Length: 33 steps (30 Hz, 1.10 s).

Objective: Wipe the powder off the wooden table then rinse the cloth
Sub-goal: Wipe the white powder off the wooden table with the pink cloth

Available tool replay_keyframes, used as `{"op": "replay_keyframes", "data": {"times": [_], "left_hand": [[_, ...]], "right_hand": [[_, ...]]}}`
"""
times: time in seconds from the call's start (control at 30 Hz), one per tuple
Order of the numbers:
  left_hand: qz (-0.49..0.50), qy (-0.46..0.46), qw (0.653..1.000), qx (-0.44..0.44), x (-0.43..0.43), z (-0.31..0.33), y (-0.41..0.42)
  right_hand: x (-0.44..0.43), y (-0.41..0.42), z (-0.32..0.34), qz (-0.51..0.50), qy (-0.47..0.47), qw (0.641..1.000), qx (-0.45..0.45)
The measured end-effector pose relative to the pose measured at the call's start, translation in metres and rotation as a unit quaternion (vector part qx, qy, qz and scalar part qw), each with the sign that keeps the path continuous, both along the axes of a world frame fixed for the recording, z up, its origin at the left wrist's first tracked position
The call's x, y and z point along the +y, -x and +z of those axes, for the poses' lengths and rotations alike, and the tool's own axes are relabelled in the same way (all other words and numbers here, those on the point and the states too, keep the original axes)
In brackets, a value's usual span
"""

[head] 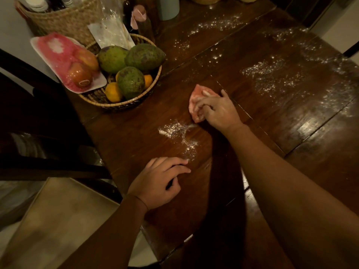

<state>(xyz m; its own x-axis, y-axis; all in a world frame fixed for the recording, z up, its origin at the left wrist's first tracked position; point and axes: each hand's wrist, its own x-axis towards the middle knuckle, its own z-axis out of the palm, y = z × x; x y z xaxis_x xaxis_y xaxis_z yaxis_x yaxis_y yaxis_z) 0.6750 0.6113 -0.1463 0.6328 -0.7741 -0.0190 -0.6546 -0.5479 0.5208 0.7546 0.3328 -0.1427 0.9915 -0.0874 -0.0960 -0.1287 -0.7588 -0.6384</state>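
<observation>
A dark wooden table [252,117] fills the view. My right hand [217,109] presses a crumpled pink cloth [196,98] flat on it near the middle. White powder [178,134] lies in a small patch just below and left of the cloth. More of it is scattered over the far right of the table [275,76] and along the back. My left hand [161,181] rests on the table near its front left edge, fingers spread, holding nothing; its fingertips touch the near end of the small patch.
A woven basket [116,101] of avocados and oranges stands at the left, with a wrapped foam tray of apples [66,61] leaning on it. A taller wicker basket [64,18], bottles and a cup [169,6] line the back. A dark chair [38,113] stands left of the table.
</observation>
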Motion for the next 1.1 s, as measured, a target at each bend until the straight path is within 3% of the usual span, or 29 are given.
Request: {"op": "replay_keyframes", "data": {"times": [0.1,0.2,0.27,0.33,0.4,0.5,0.6,0.73,0.8,0.93,1.1], "left_hand": [[0.000,0.002,1.000,-0.002,-0.001,0.000,0.000],[-0.004,-0.002,1.000,0.001,-0.001,0.000,-0.001],[-0.004,-0.003,1.000,0.001,-0.001,0.000,-0.001],[-0.002,-0.002,1.000,0.001,0.000,0.000,-0.002],[-0.001,-0.001,1.000,0.003,0.001,0.000,-0.002],[0.001,-0.003,1.000,0.009,0.001,-0.001,-0.001],[0.004,-0.005,1.000,0.012,0.001,0.000,-0.001],[0.002,-0.005,1.000,0.007,0.001,0.000,-0.002],[0.004,-0.002,1.000,0.007,0.001,0.001,-0.002],[0.012,-0.005,1.000,0.011,0.002,0.000,0.000],[0.033,-0.008,0.999,-0.010,0.003,-0.002,-0.002]], "right_hand": [[0.041,0.007,-0.004,0.016,0.100,0.995,-0.025],[0.045,0.029,-0.004,0.186,0.086,0.978,-0.046],[0.023,0.043,-0.007,0.247,0.068,0.966,-0.045],[-0.003,0.053,-0.008,0.192,0.051,0.979,-0.052],[-0.015,0.060,-0.010,0.067,0.048,0.995,-0.060],[0.002,0.073,-0.011,-0.040,0.101,0.993,-0.043],[0.009,0.098,-0.013,0.072,0.070,0.994,-0.047],[-0.021,0.127,-0.008,0.258,0.044,0.964,-0.042],[-0.025,0.117,-0.006,0.217,0.070,0.973,-0.030],[0.029,0.101,-0.007,0.009,0.130,0.991,-0.009],[0.029,0.135,-0.004,0.153,0.081,0.985,-0.013]]}}
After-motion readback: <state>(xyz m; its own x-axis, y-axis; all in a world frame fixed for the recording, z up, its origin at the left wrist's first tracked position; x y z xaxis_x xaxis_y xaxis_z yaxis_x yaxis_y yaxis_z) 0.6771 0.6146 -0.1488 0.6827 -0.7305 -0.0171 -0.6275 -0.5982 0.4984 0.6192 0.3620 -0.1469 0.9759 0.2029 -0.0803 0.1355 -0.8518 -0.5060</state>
